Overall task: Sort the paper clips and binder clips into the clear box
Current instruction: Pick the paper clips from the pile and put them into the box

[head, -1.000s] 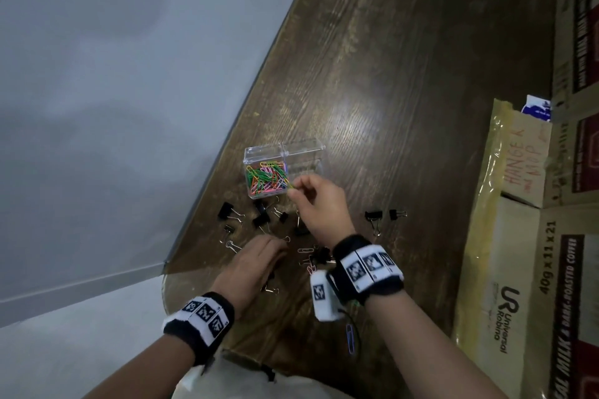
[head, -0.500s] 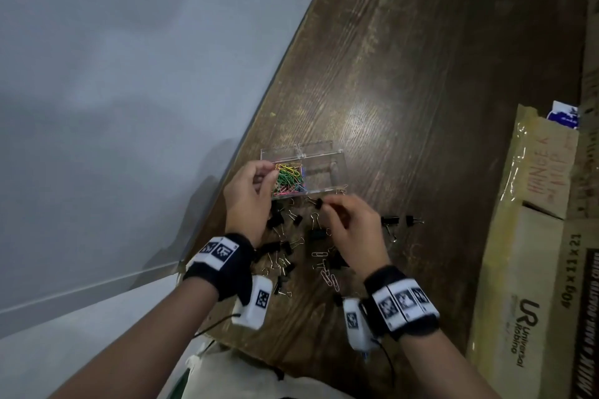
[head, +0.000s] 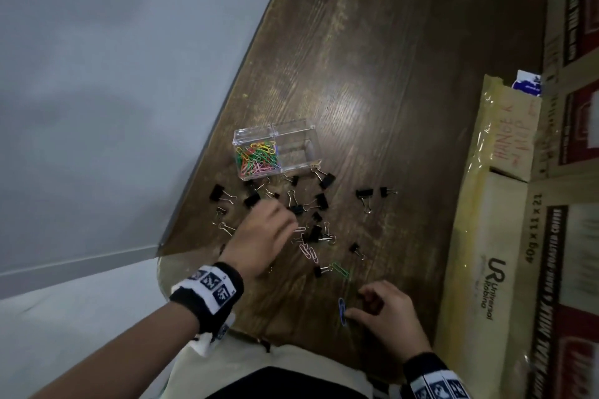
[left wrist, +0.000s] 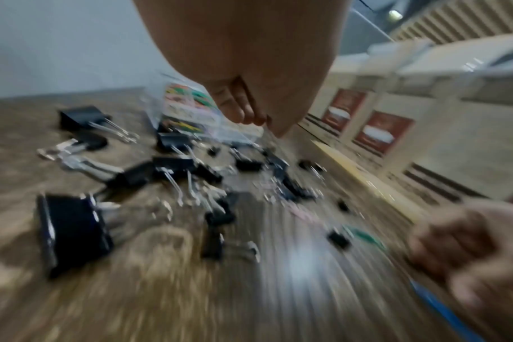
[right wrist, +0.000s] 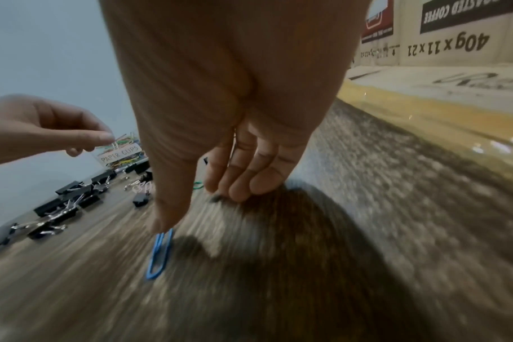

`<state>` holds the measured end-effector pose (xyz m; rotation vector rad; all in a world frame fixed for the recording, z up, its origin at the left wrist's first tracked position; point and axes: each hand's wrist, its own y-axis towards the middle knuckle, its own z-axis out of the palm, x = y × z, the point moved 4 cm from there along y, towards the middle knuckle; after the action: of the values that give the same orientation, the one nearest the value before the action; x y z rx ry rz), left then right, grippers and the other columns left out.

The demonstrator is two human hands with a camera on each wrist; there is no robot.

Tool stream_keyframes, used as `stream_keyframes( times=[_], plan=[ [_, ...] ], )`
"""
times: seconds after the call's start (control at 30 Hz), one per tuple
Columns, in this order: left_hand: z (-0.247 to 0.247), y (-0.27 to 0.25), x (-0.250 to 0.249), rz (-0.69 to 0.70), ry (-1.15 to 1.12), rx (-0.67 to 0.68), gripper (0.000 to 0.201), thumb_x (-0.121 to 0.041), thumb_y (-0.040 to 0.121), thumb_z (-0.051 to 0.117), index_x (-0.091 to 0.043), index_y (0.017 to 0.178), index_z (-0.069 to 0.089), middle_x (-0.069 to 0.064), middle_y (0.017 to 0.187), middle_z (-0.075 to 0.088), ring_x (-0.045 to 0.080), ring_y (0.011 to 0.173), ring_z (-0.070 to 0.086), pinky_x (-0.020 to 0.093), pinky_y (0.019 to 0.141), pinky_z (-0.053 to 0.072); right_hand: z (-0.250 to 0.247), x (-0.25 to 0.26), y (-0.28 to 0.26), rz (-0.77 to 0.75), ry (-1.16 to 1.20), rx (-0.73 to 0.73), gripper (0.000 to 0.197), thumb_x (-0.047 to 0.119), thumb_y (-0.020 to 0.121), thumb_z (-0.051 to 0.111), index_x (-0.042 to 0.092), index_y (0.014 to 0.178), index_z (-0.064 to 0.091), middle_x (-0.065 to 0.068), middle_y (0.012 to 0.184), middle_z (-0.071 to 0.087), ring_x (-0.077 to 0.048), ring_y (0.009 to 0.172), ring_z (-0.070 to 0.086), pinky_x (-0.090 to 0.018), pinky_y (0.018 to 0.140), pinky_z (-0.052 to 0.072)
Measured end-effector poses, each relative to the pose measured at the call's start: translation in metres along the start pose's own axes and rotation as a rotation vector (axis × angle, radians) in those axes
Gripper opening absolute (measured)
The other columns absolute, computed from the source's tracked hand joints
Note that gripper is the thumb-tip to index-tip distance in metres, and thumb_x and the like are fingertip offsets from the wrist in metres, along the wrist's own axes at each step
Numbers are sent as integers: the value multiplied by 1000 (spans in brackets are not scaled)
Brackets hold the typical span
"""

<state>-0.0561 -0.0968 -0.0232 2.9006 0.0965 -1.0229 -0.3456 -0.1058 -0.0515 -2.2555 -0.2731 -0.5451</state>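
The clear two-part box [head: 293,127] stands near the table's left edge. Its left half holds several coloured paper clips [head: 257,157], and its right half looks empty. Black binder clips [head: 321,201] and loose paper clips lie scattered in front of it. My left hand [head: 285,220] hovers over this pile, thumb and forefinger drawn together [right wrist: 101,141]. Whether they hold a clip is unclear. My right hand [head: 355,303] is low over the near table, fingers loosely curled. Its thumb tip touches one end of a blue paper clip [head: 342,311] [right wrist: 160,254] lying flat.
A green paper clip [head: 340,269] and pink ones [head: 308,251] lie between my hands. Stacked cardboard cartons [head: 486,236] wall off the right side. The table's left edge [head: 201,172] drops to a grey floor. Bare wood stretches beyond the box.
My left hand has come back from the box to the clip pile. My right hand has drawn back from the box to the near table edge, beside the blue paper clip.
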Motion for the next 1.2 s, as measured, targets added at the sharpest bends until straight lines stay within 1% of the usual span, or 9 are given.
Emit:
stream_keyframes(
  times=[0.07, 0.17, 0.33, 0.5, 0.63, 0.83, 0.9, 1.03, 1.2],
  plan=[
    [27, -15, -12, 117, 36, 167, 11, -23, 95, 62, -12, 97, 66, 1, 96, 55, 14, 89, 48, 28, 75, 47, 5, 0, 1, -1, 41, -81, 40, 37, 68, 88, 39, 97, 61, 20, 97, 56, 5, 91, 54, -17, 82, 49],
    [51, -25, -21, 173, 139, 202, 13, -9, 85, 71, -11, 97, 65, 1, 94, 56, 13, 87, 45, 23, 69, 45, 7, 6, 4, -19, 102, -191, 40, 36, 71, 87, 37, 102, 62, 21, 95, 53, 4, 87, 53, -16, 78, 48],
    [54, -23, -7, -134, 152, 106, 41, -24, 91, 67, -3, 125, 60, 7, 106, 56, 23, 98, 52, 35, 87, 52, 2, 18, 11, -90, 84, -152, 44, 39, 81, 78, 37, 121, 59, 24, 98, 46, 5, 89, 50, -13, 76, 43],
    [58, -26, -8, -175, 144, 155, 34, -25, 92, 65, -4, 119, 63, 5, 107, 55, 21, 101, 53, 36, 88, 53, -3, 22, 22, -148, 50, -172, 34, 35, 88, 72, 30, 121, 64, 21, 100, 48, 6, 91, 51, -5, 74, 40],
    [56, -26, -9, -212, 143, 150, 22, -25, 94, 60, -7, 105, 65, 3, 103, 54, 19, 96, 51, 37, 85, 53, -7, 21, 27, -173, 75, -202, 24, 29, 91, 70, 21, 114, 71, 18, 99, 53, 8, 90, 53, -9, 82, 46],
    [60, -28, -15, -248, 122, 242, 48, -43, 91, 63, -9, 124, 57, 3, 115, 50, 18, 109, 47, 31, 98, 44, -1, 19, 29, -144, 107, -187, 40, 27, 82, 80, 24, 119, 65, 16, 100, 52, 3, 91, 53, -14, 85, 47],
    [62, -25, -21, -239, 152, 294, 46, -41, 93, 60, -8, 125, 56, 3, 118, 49, 18, 111, 45, 31, 100, 41, 1, 20, 30, -145, 87, -215, 29, 22, 85, 77, 20, 113, 69, 14, 99, 54, 0, 89, 54, -17, 87, 49],
    [65, -26, -27, -274, 172, 314, 36, -30, 100, 52, -10, 131, 50, 4, 125, 47, 19, 115, 43, 30, 102, 38, 3, 21, 30, -127, 67, -252, 8, 20, 89, 73, 20, 97, 71, 15, 92, 54, 1, 83, 56, -4, 74, 41],
    [61, -28, -21, -338, 73, 263, 29, -8, 99, 50, -11, 128, 52, 4, 120, 54, 19, 111, 51, 24, 95, 39, 2, 24, 30, -101, 39, -253, 6, 20, 91, 70, 24, 90, 66, 14, 91, 51, 2, 79, 54, -6, 66, 39]
  ],
)
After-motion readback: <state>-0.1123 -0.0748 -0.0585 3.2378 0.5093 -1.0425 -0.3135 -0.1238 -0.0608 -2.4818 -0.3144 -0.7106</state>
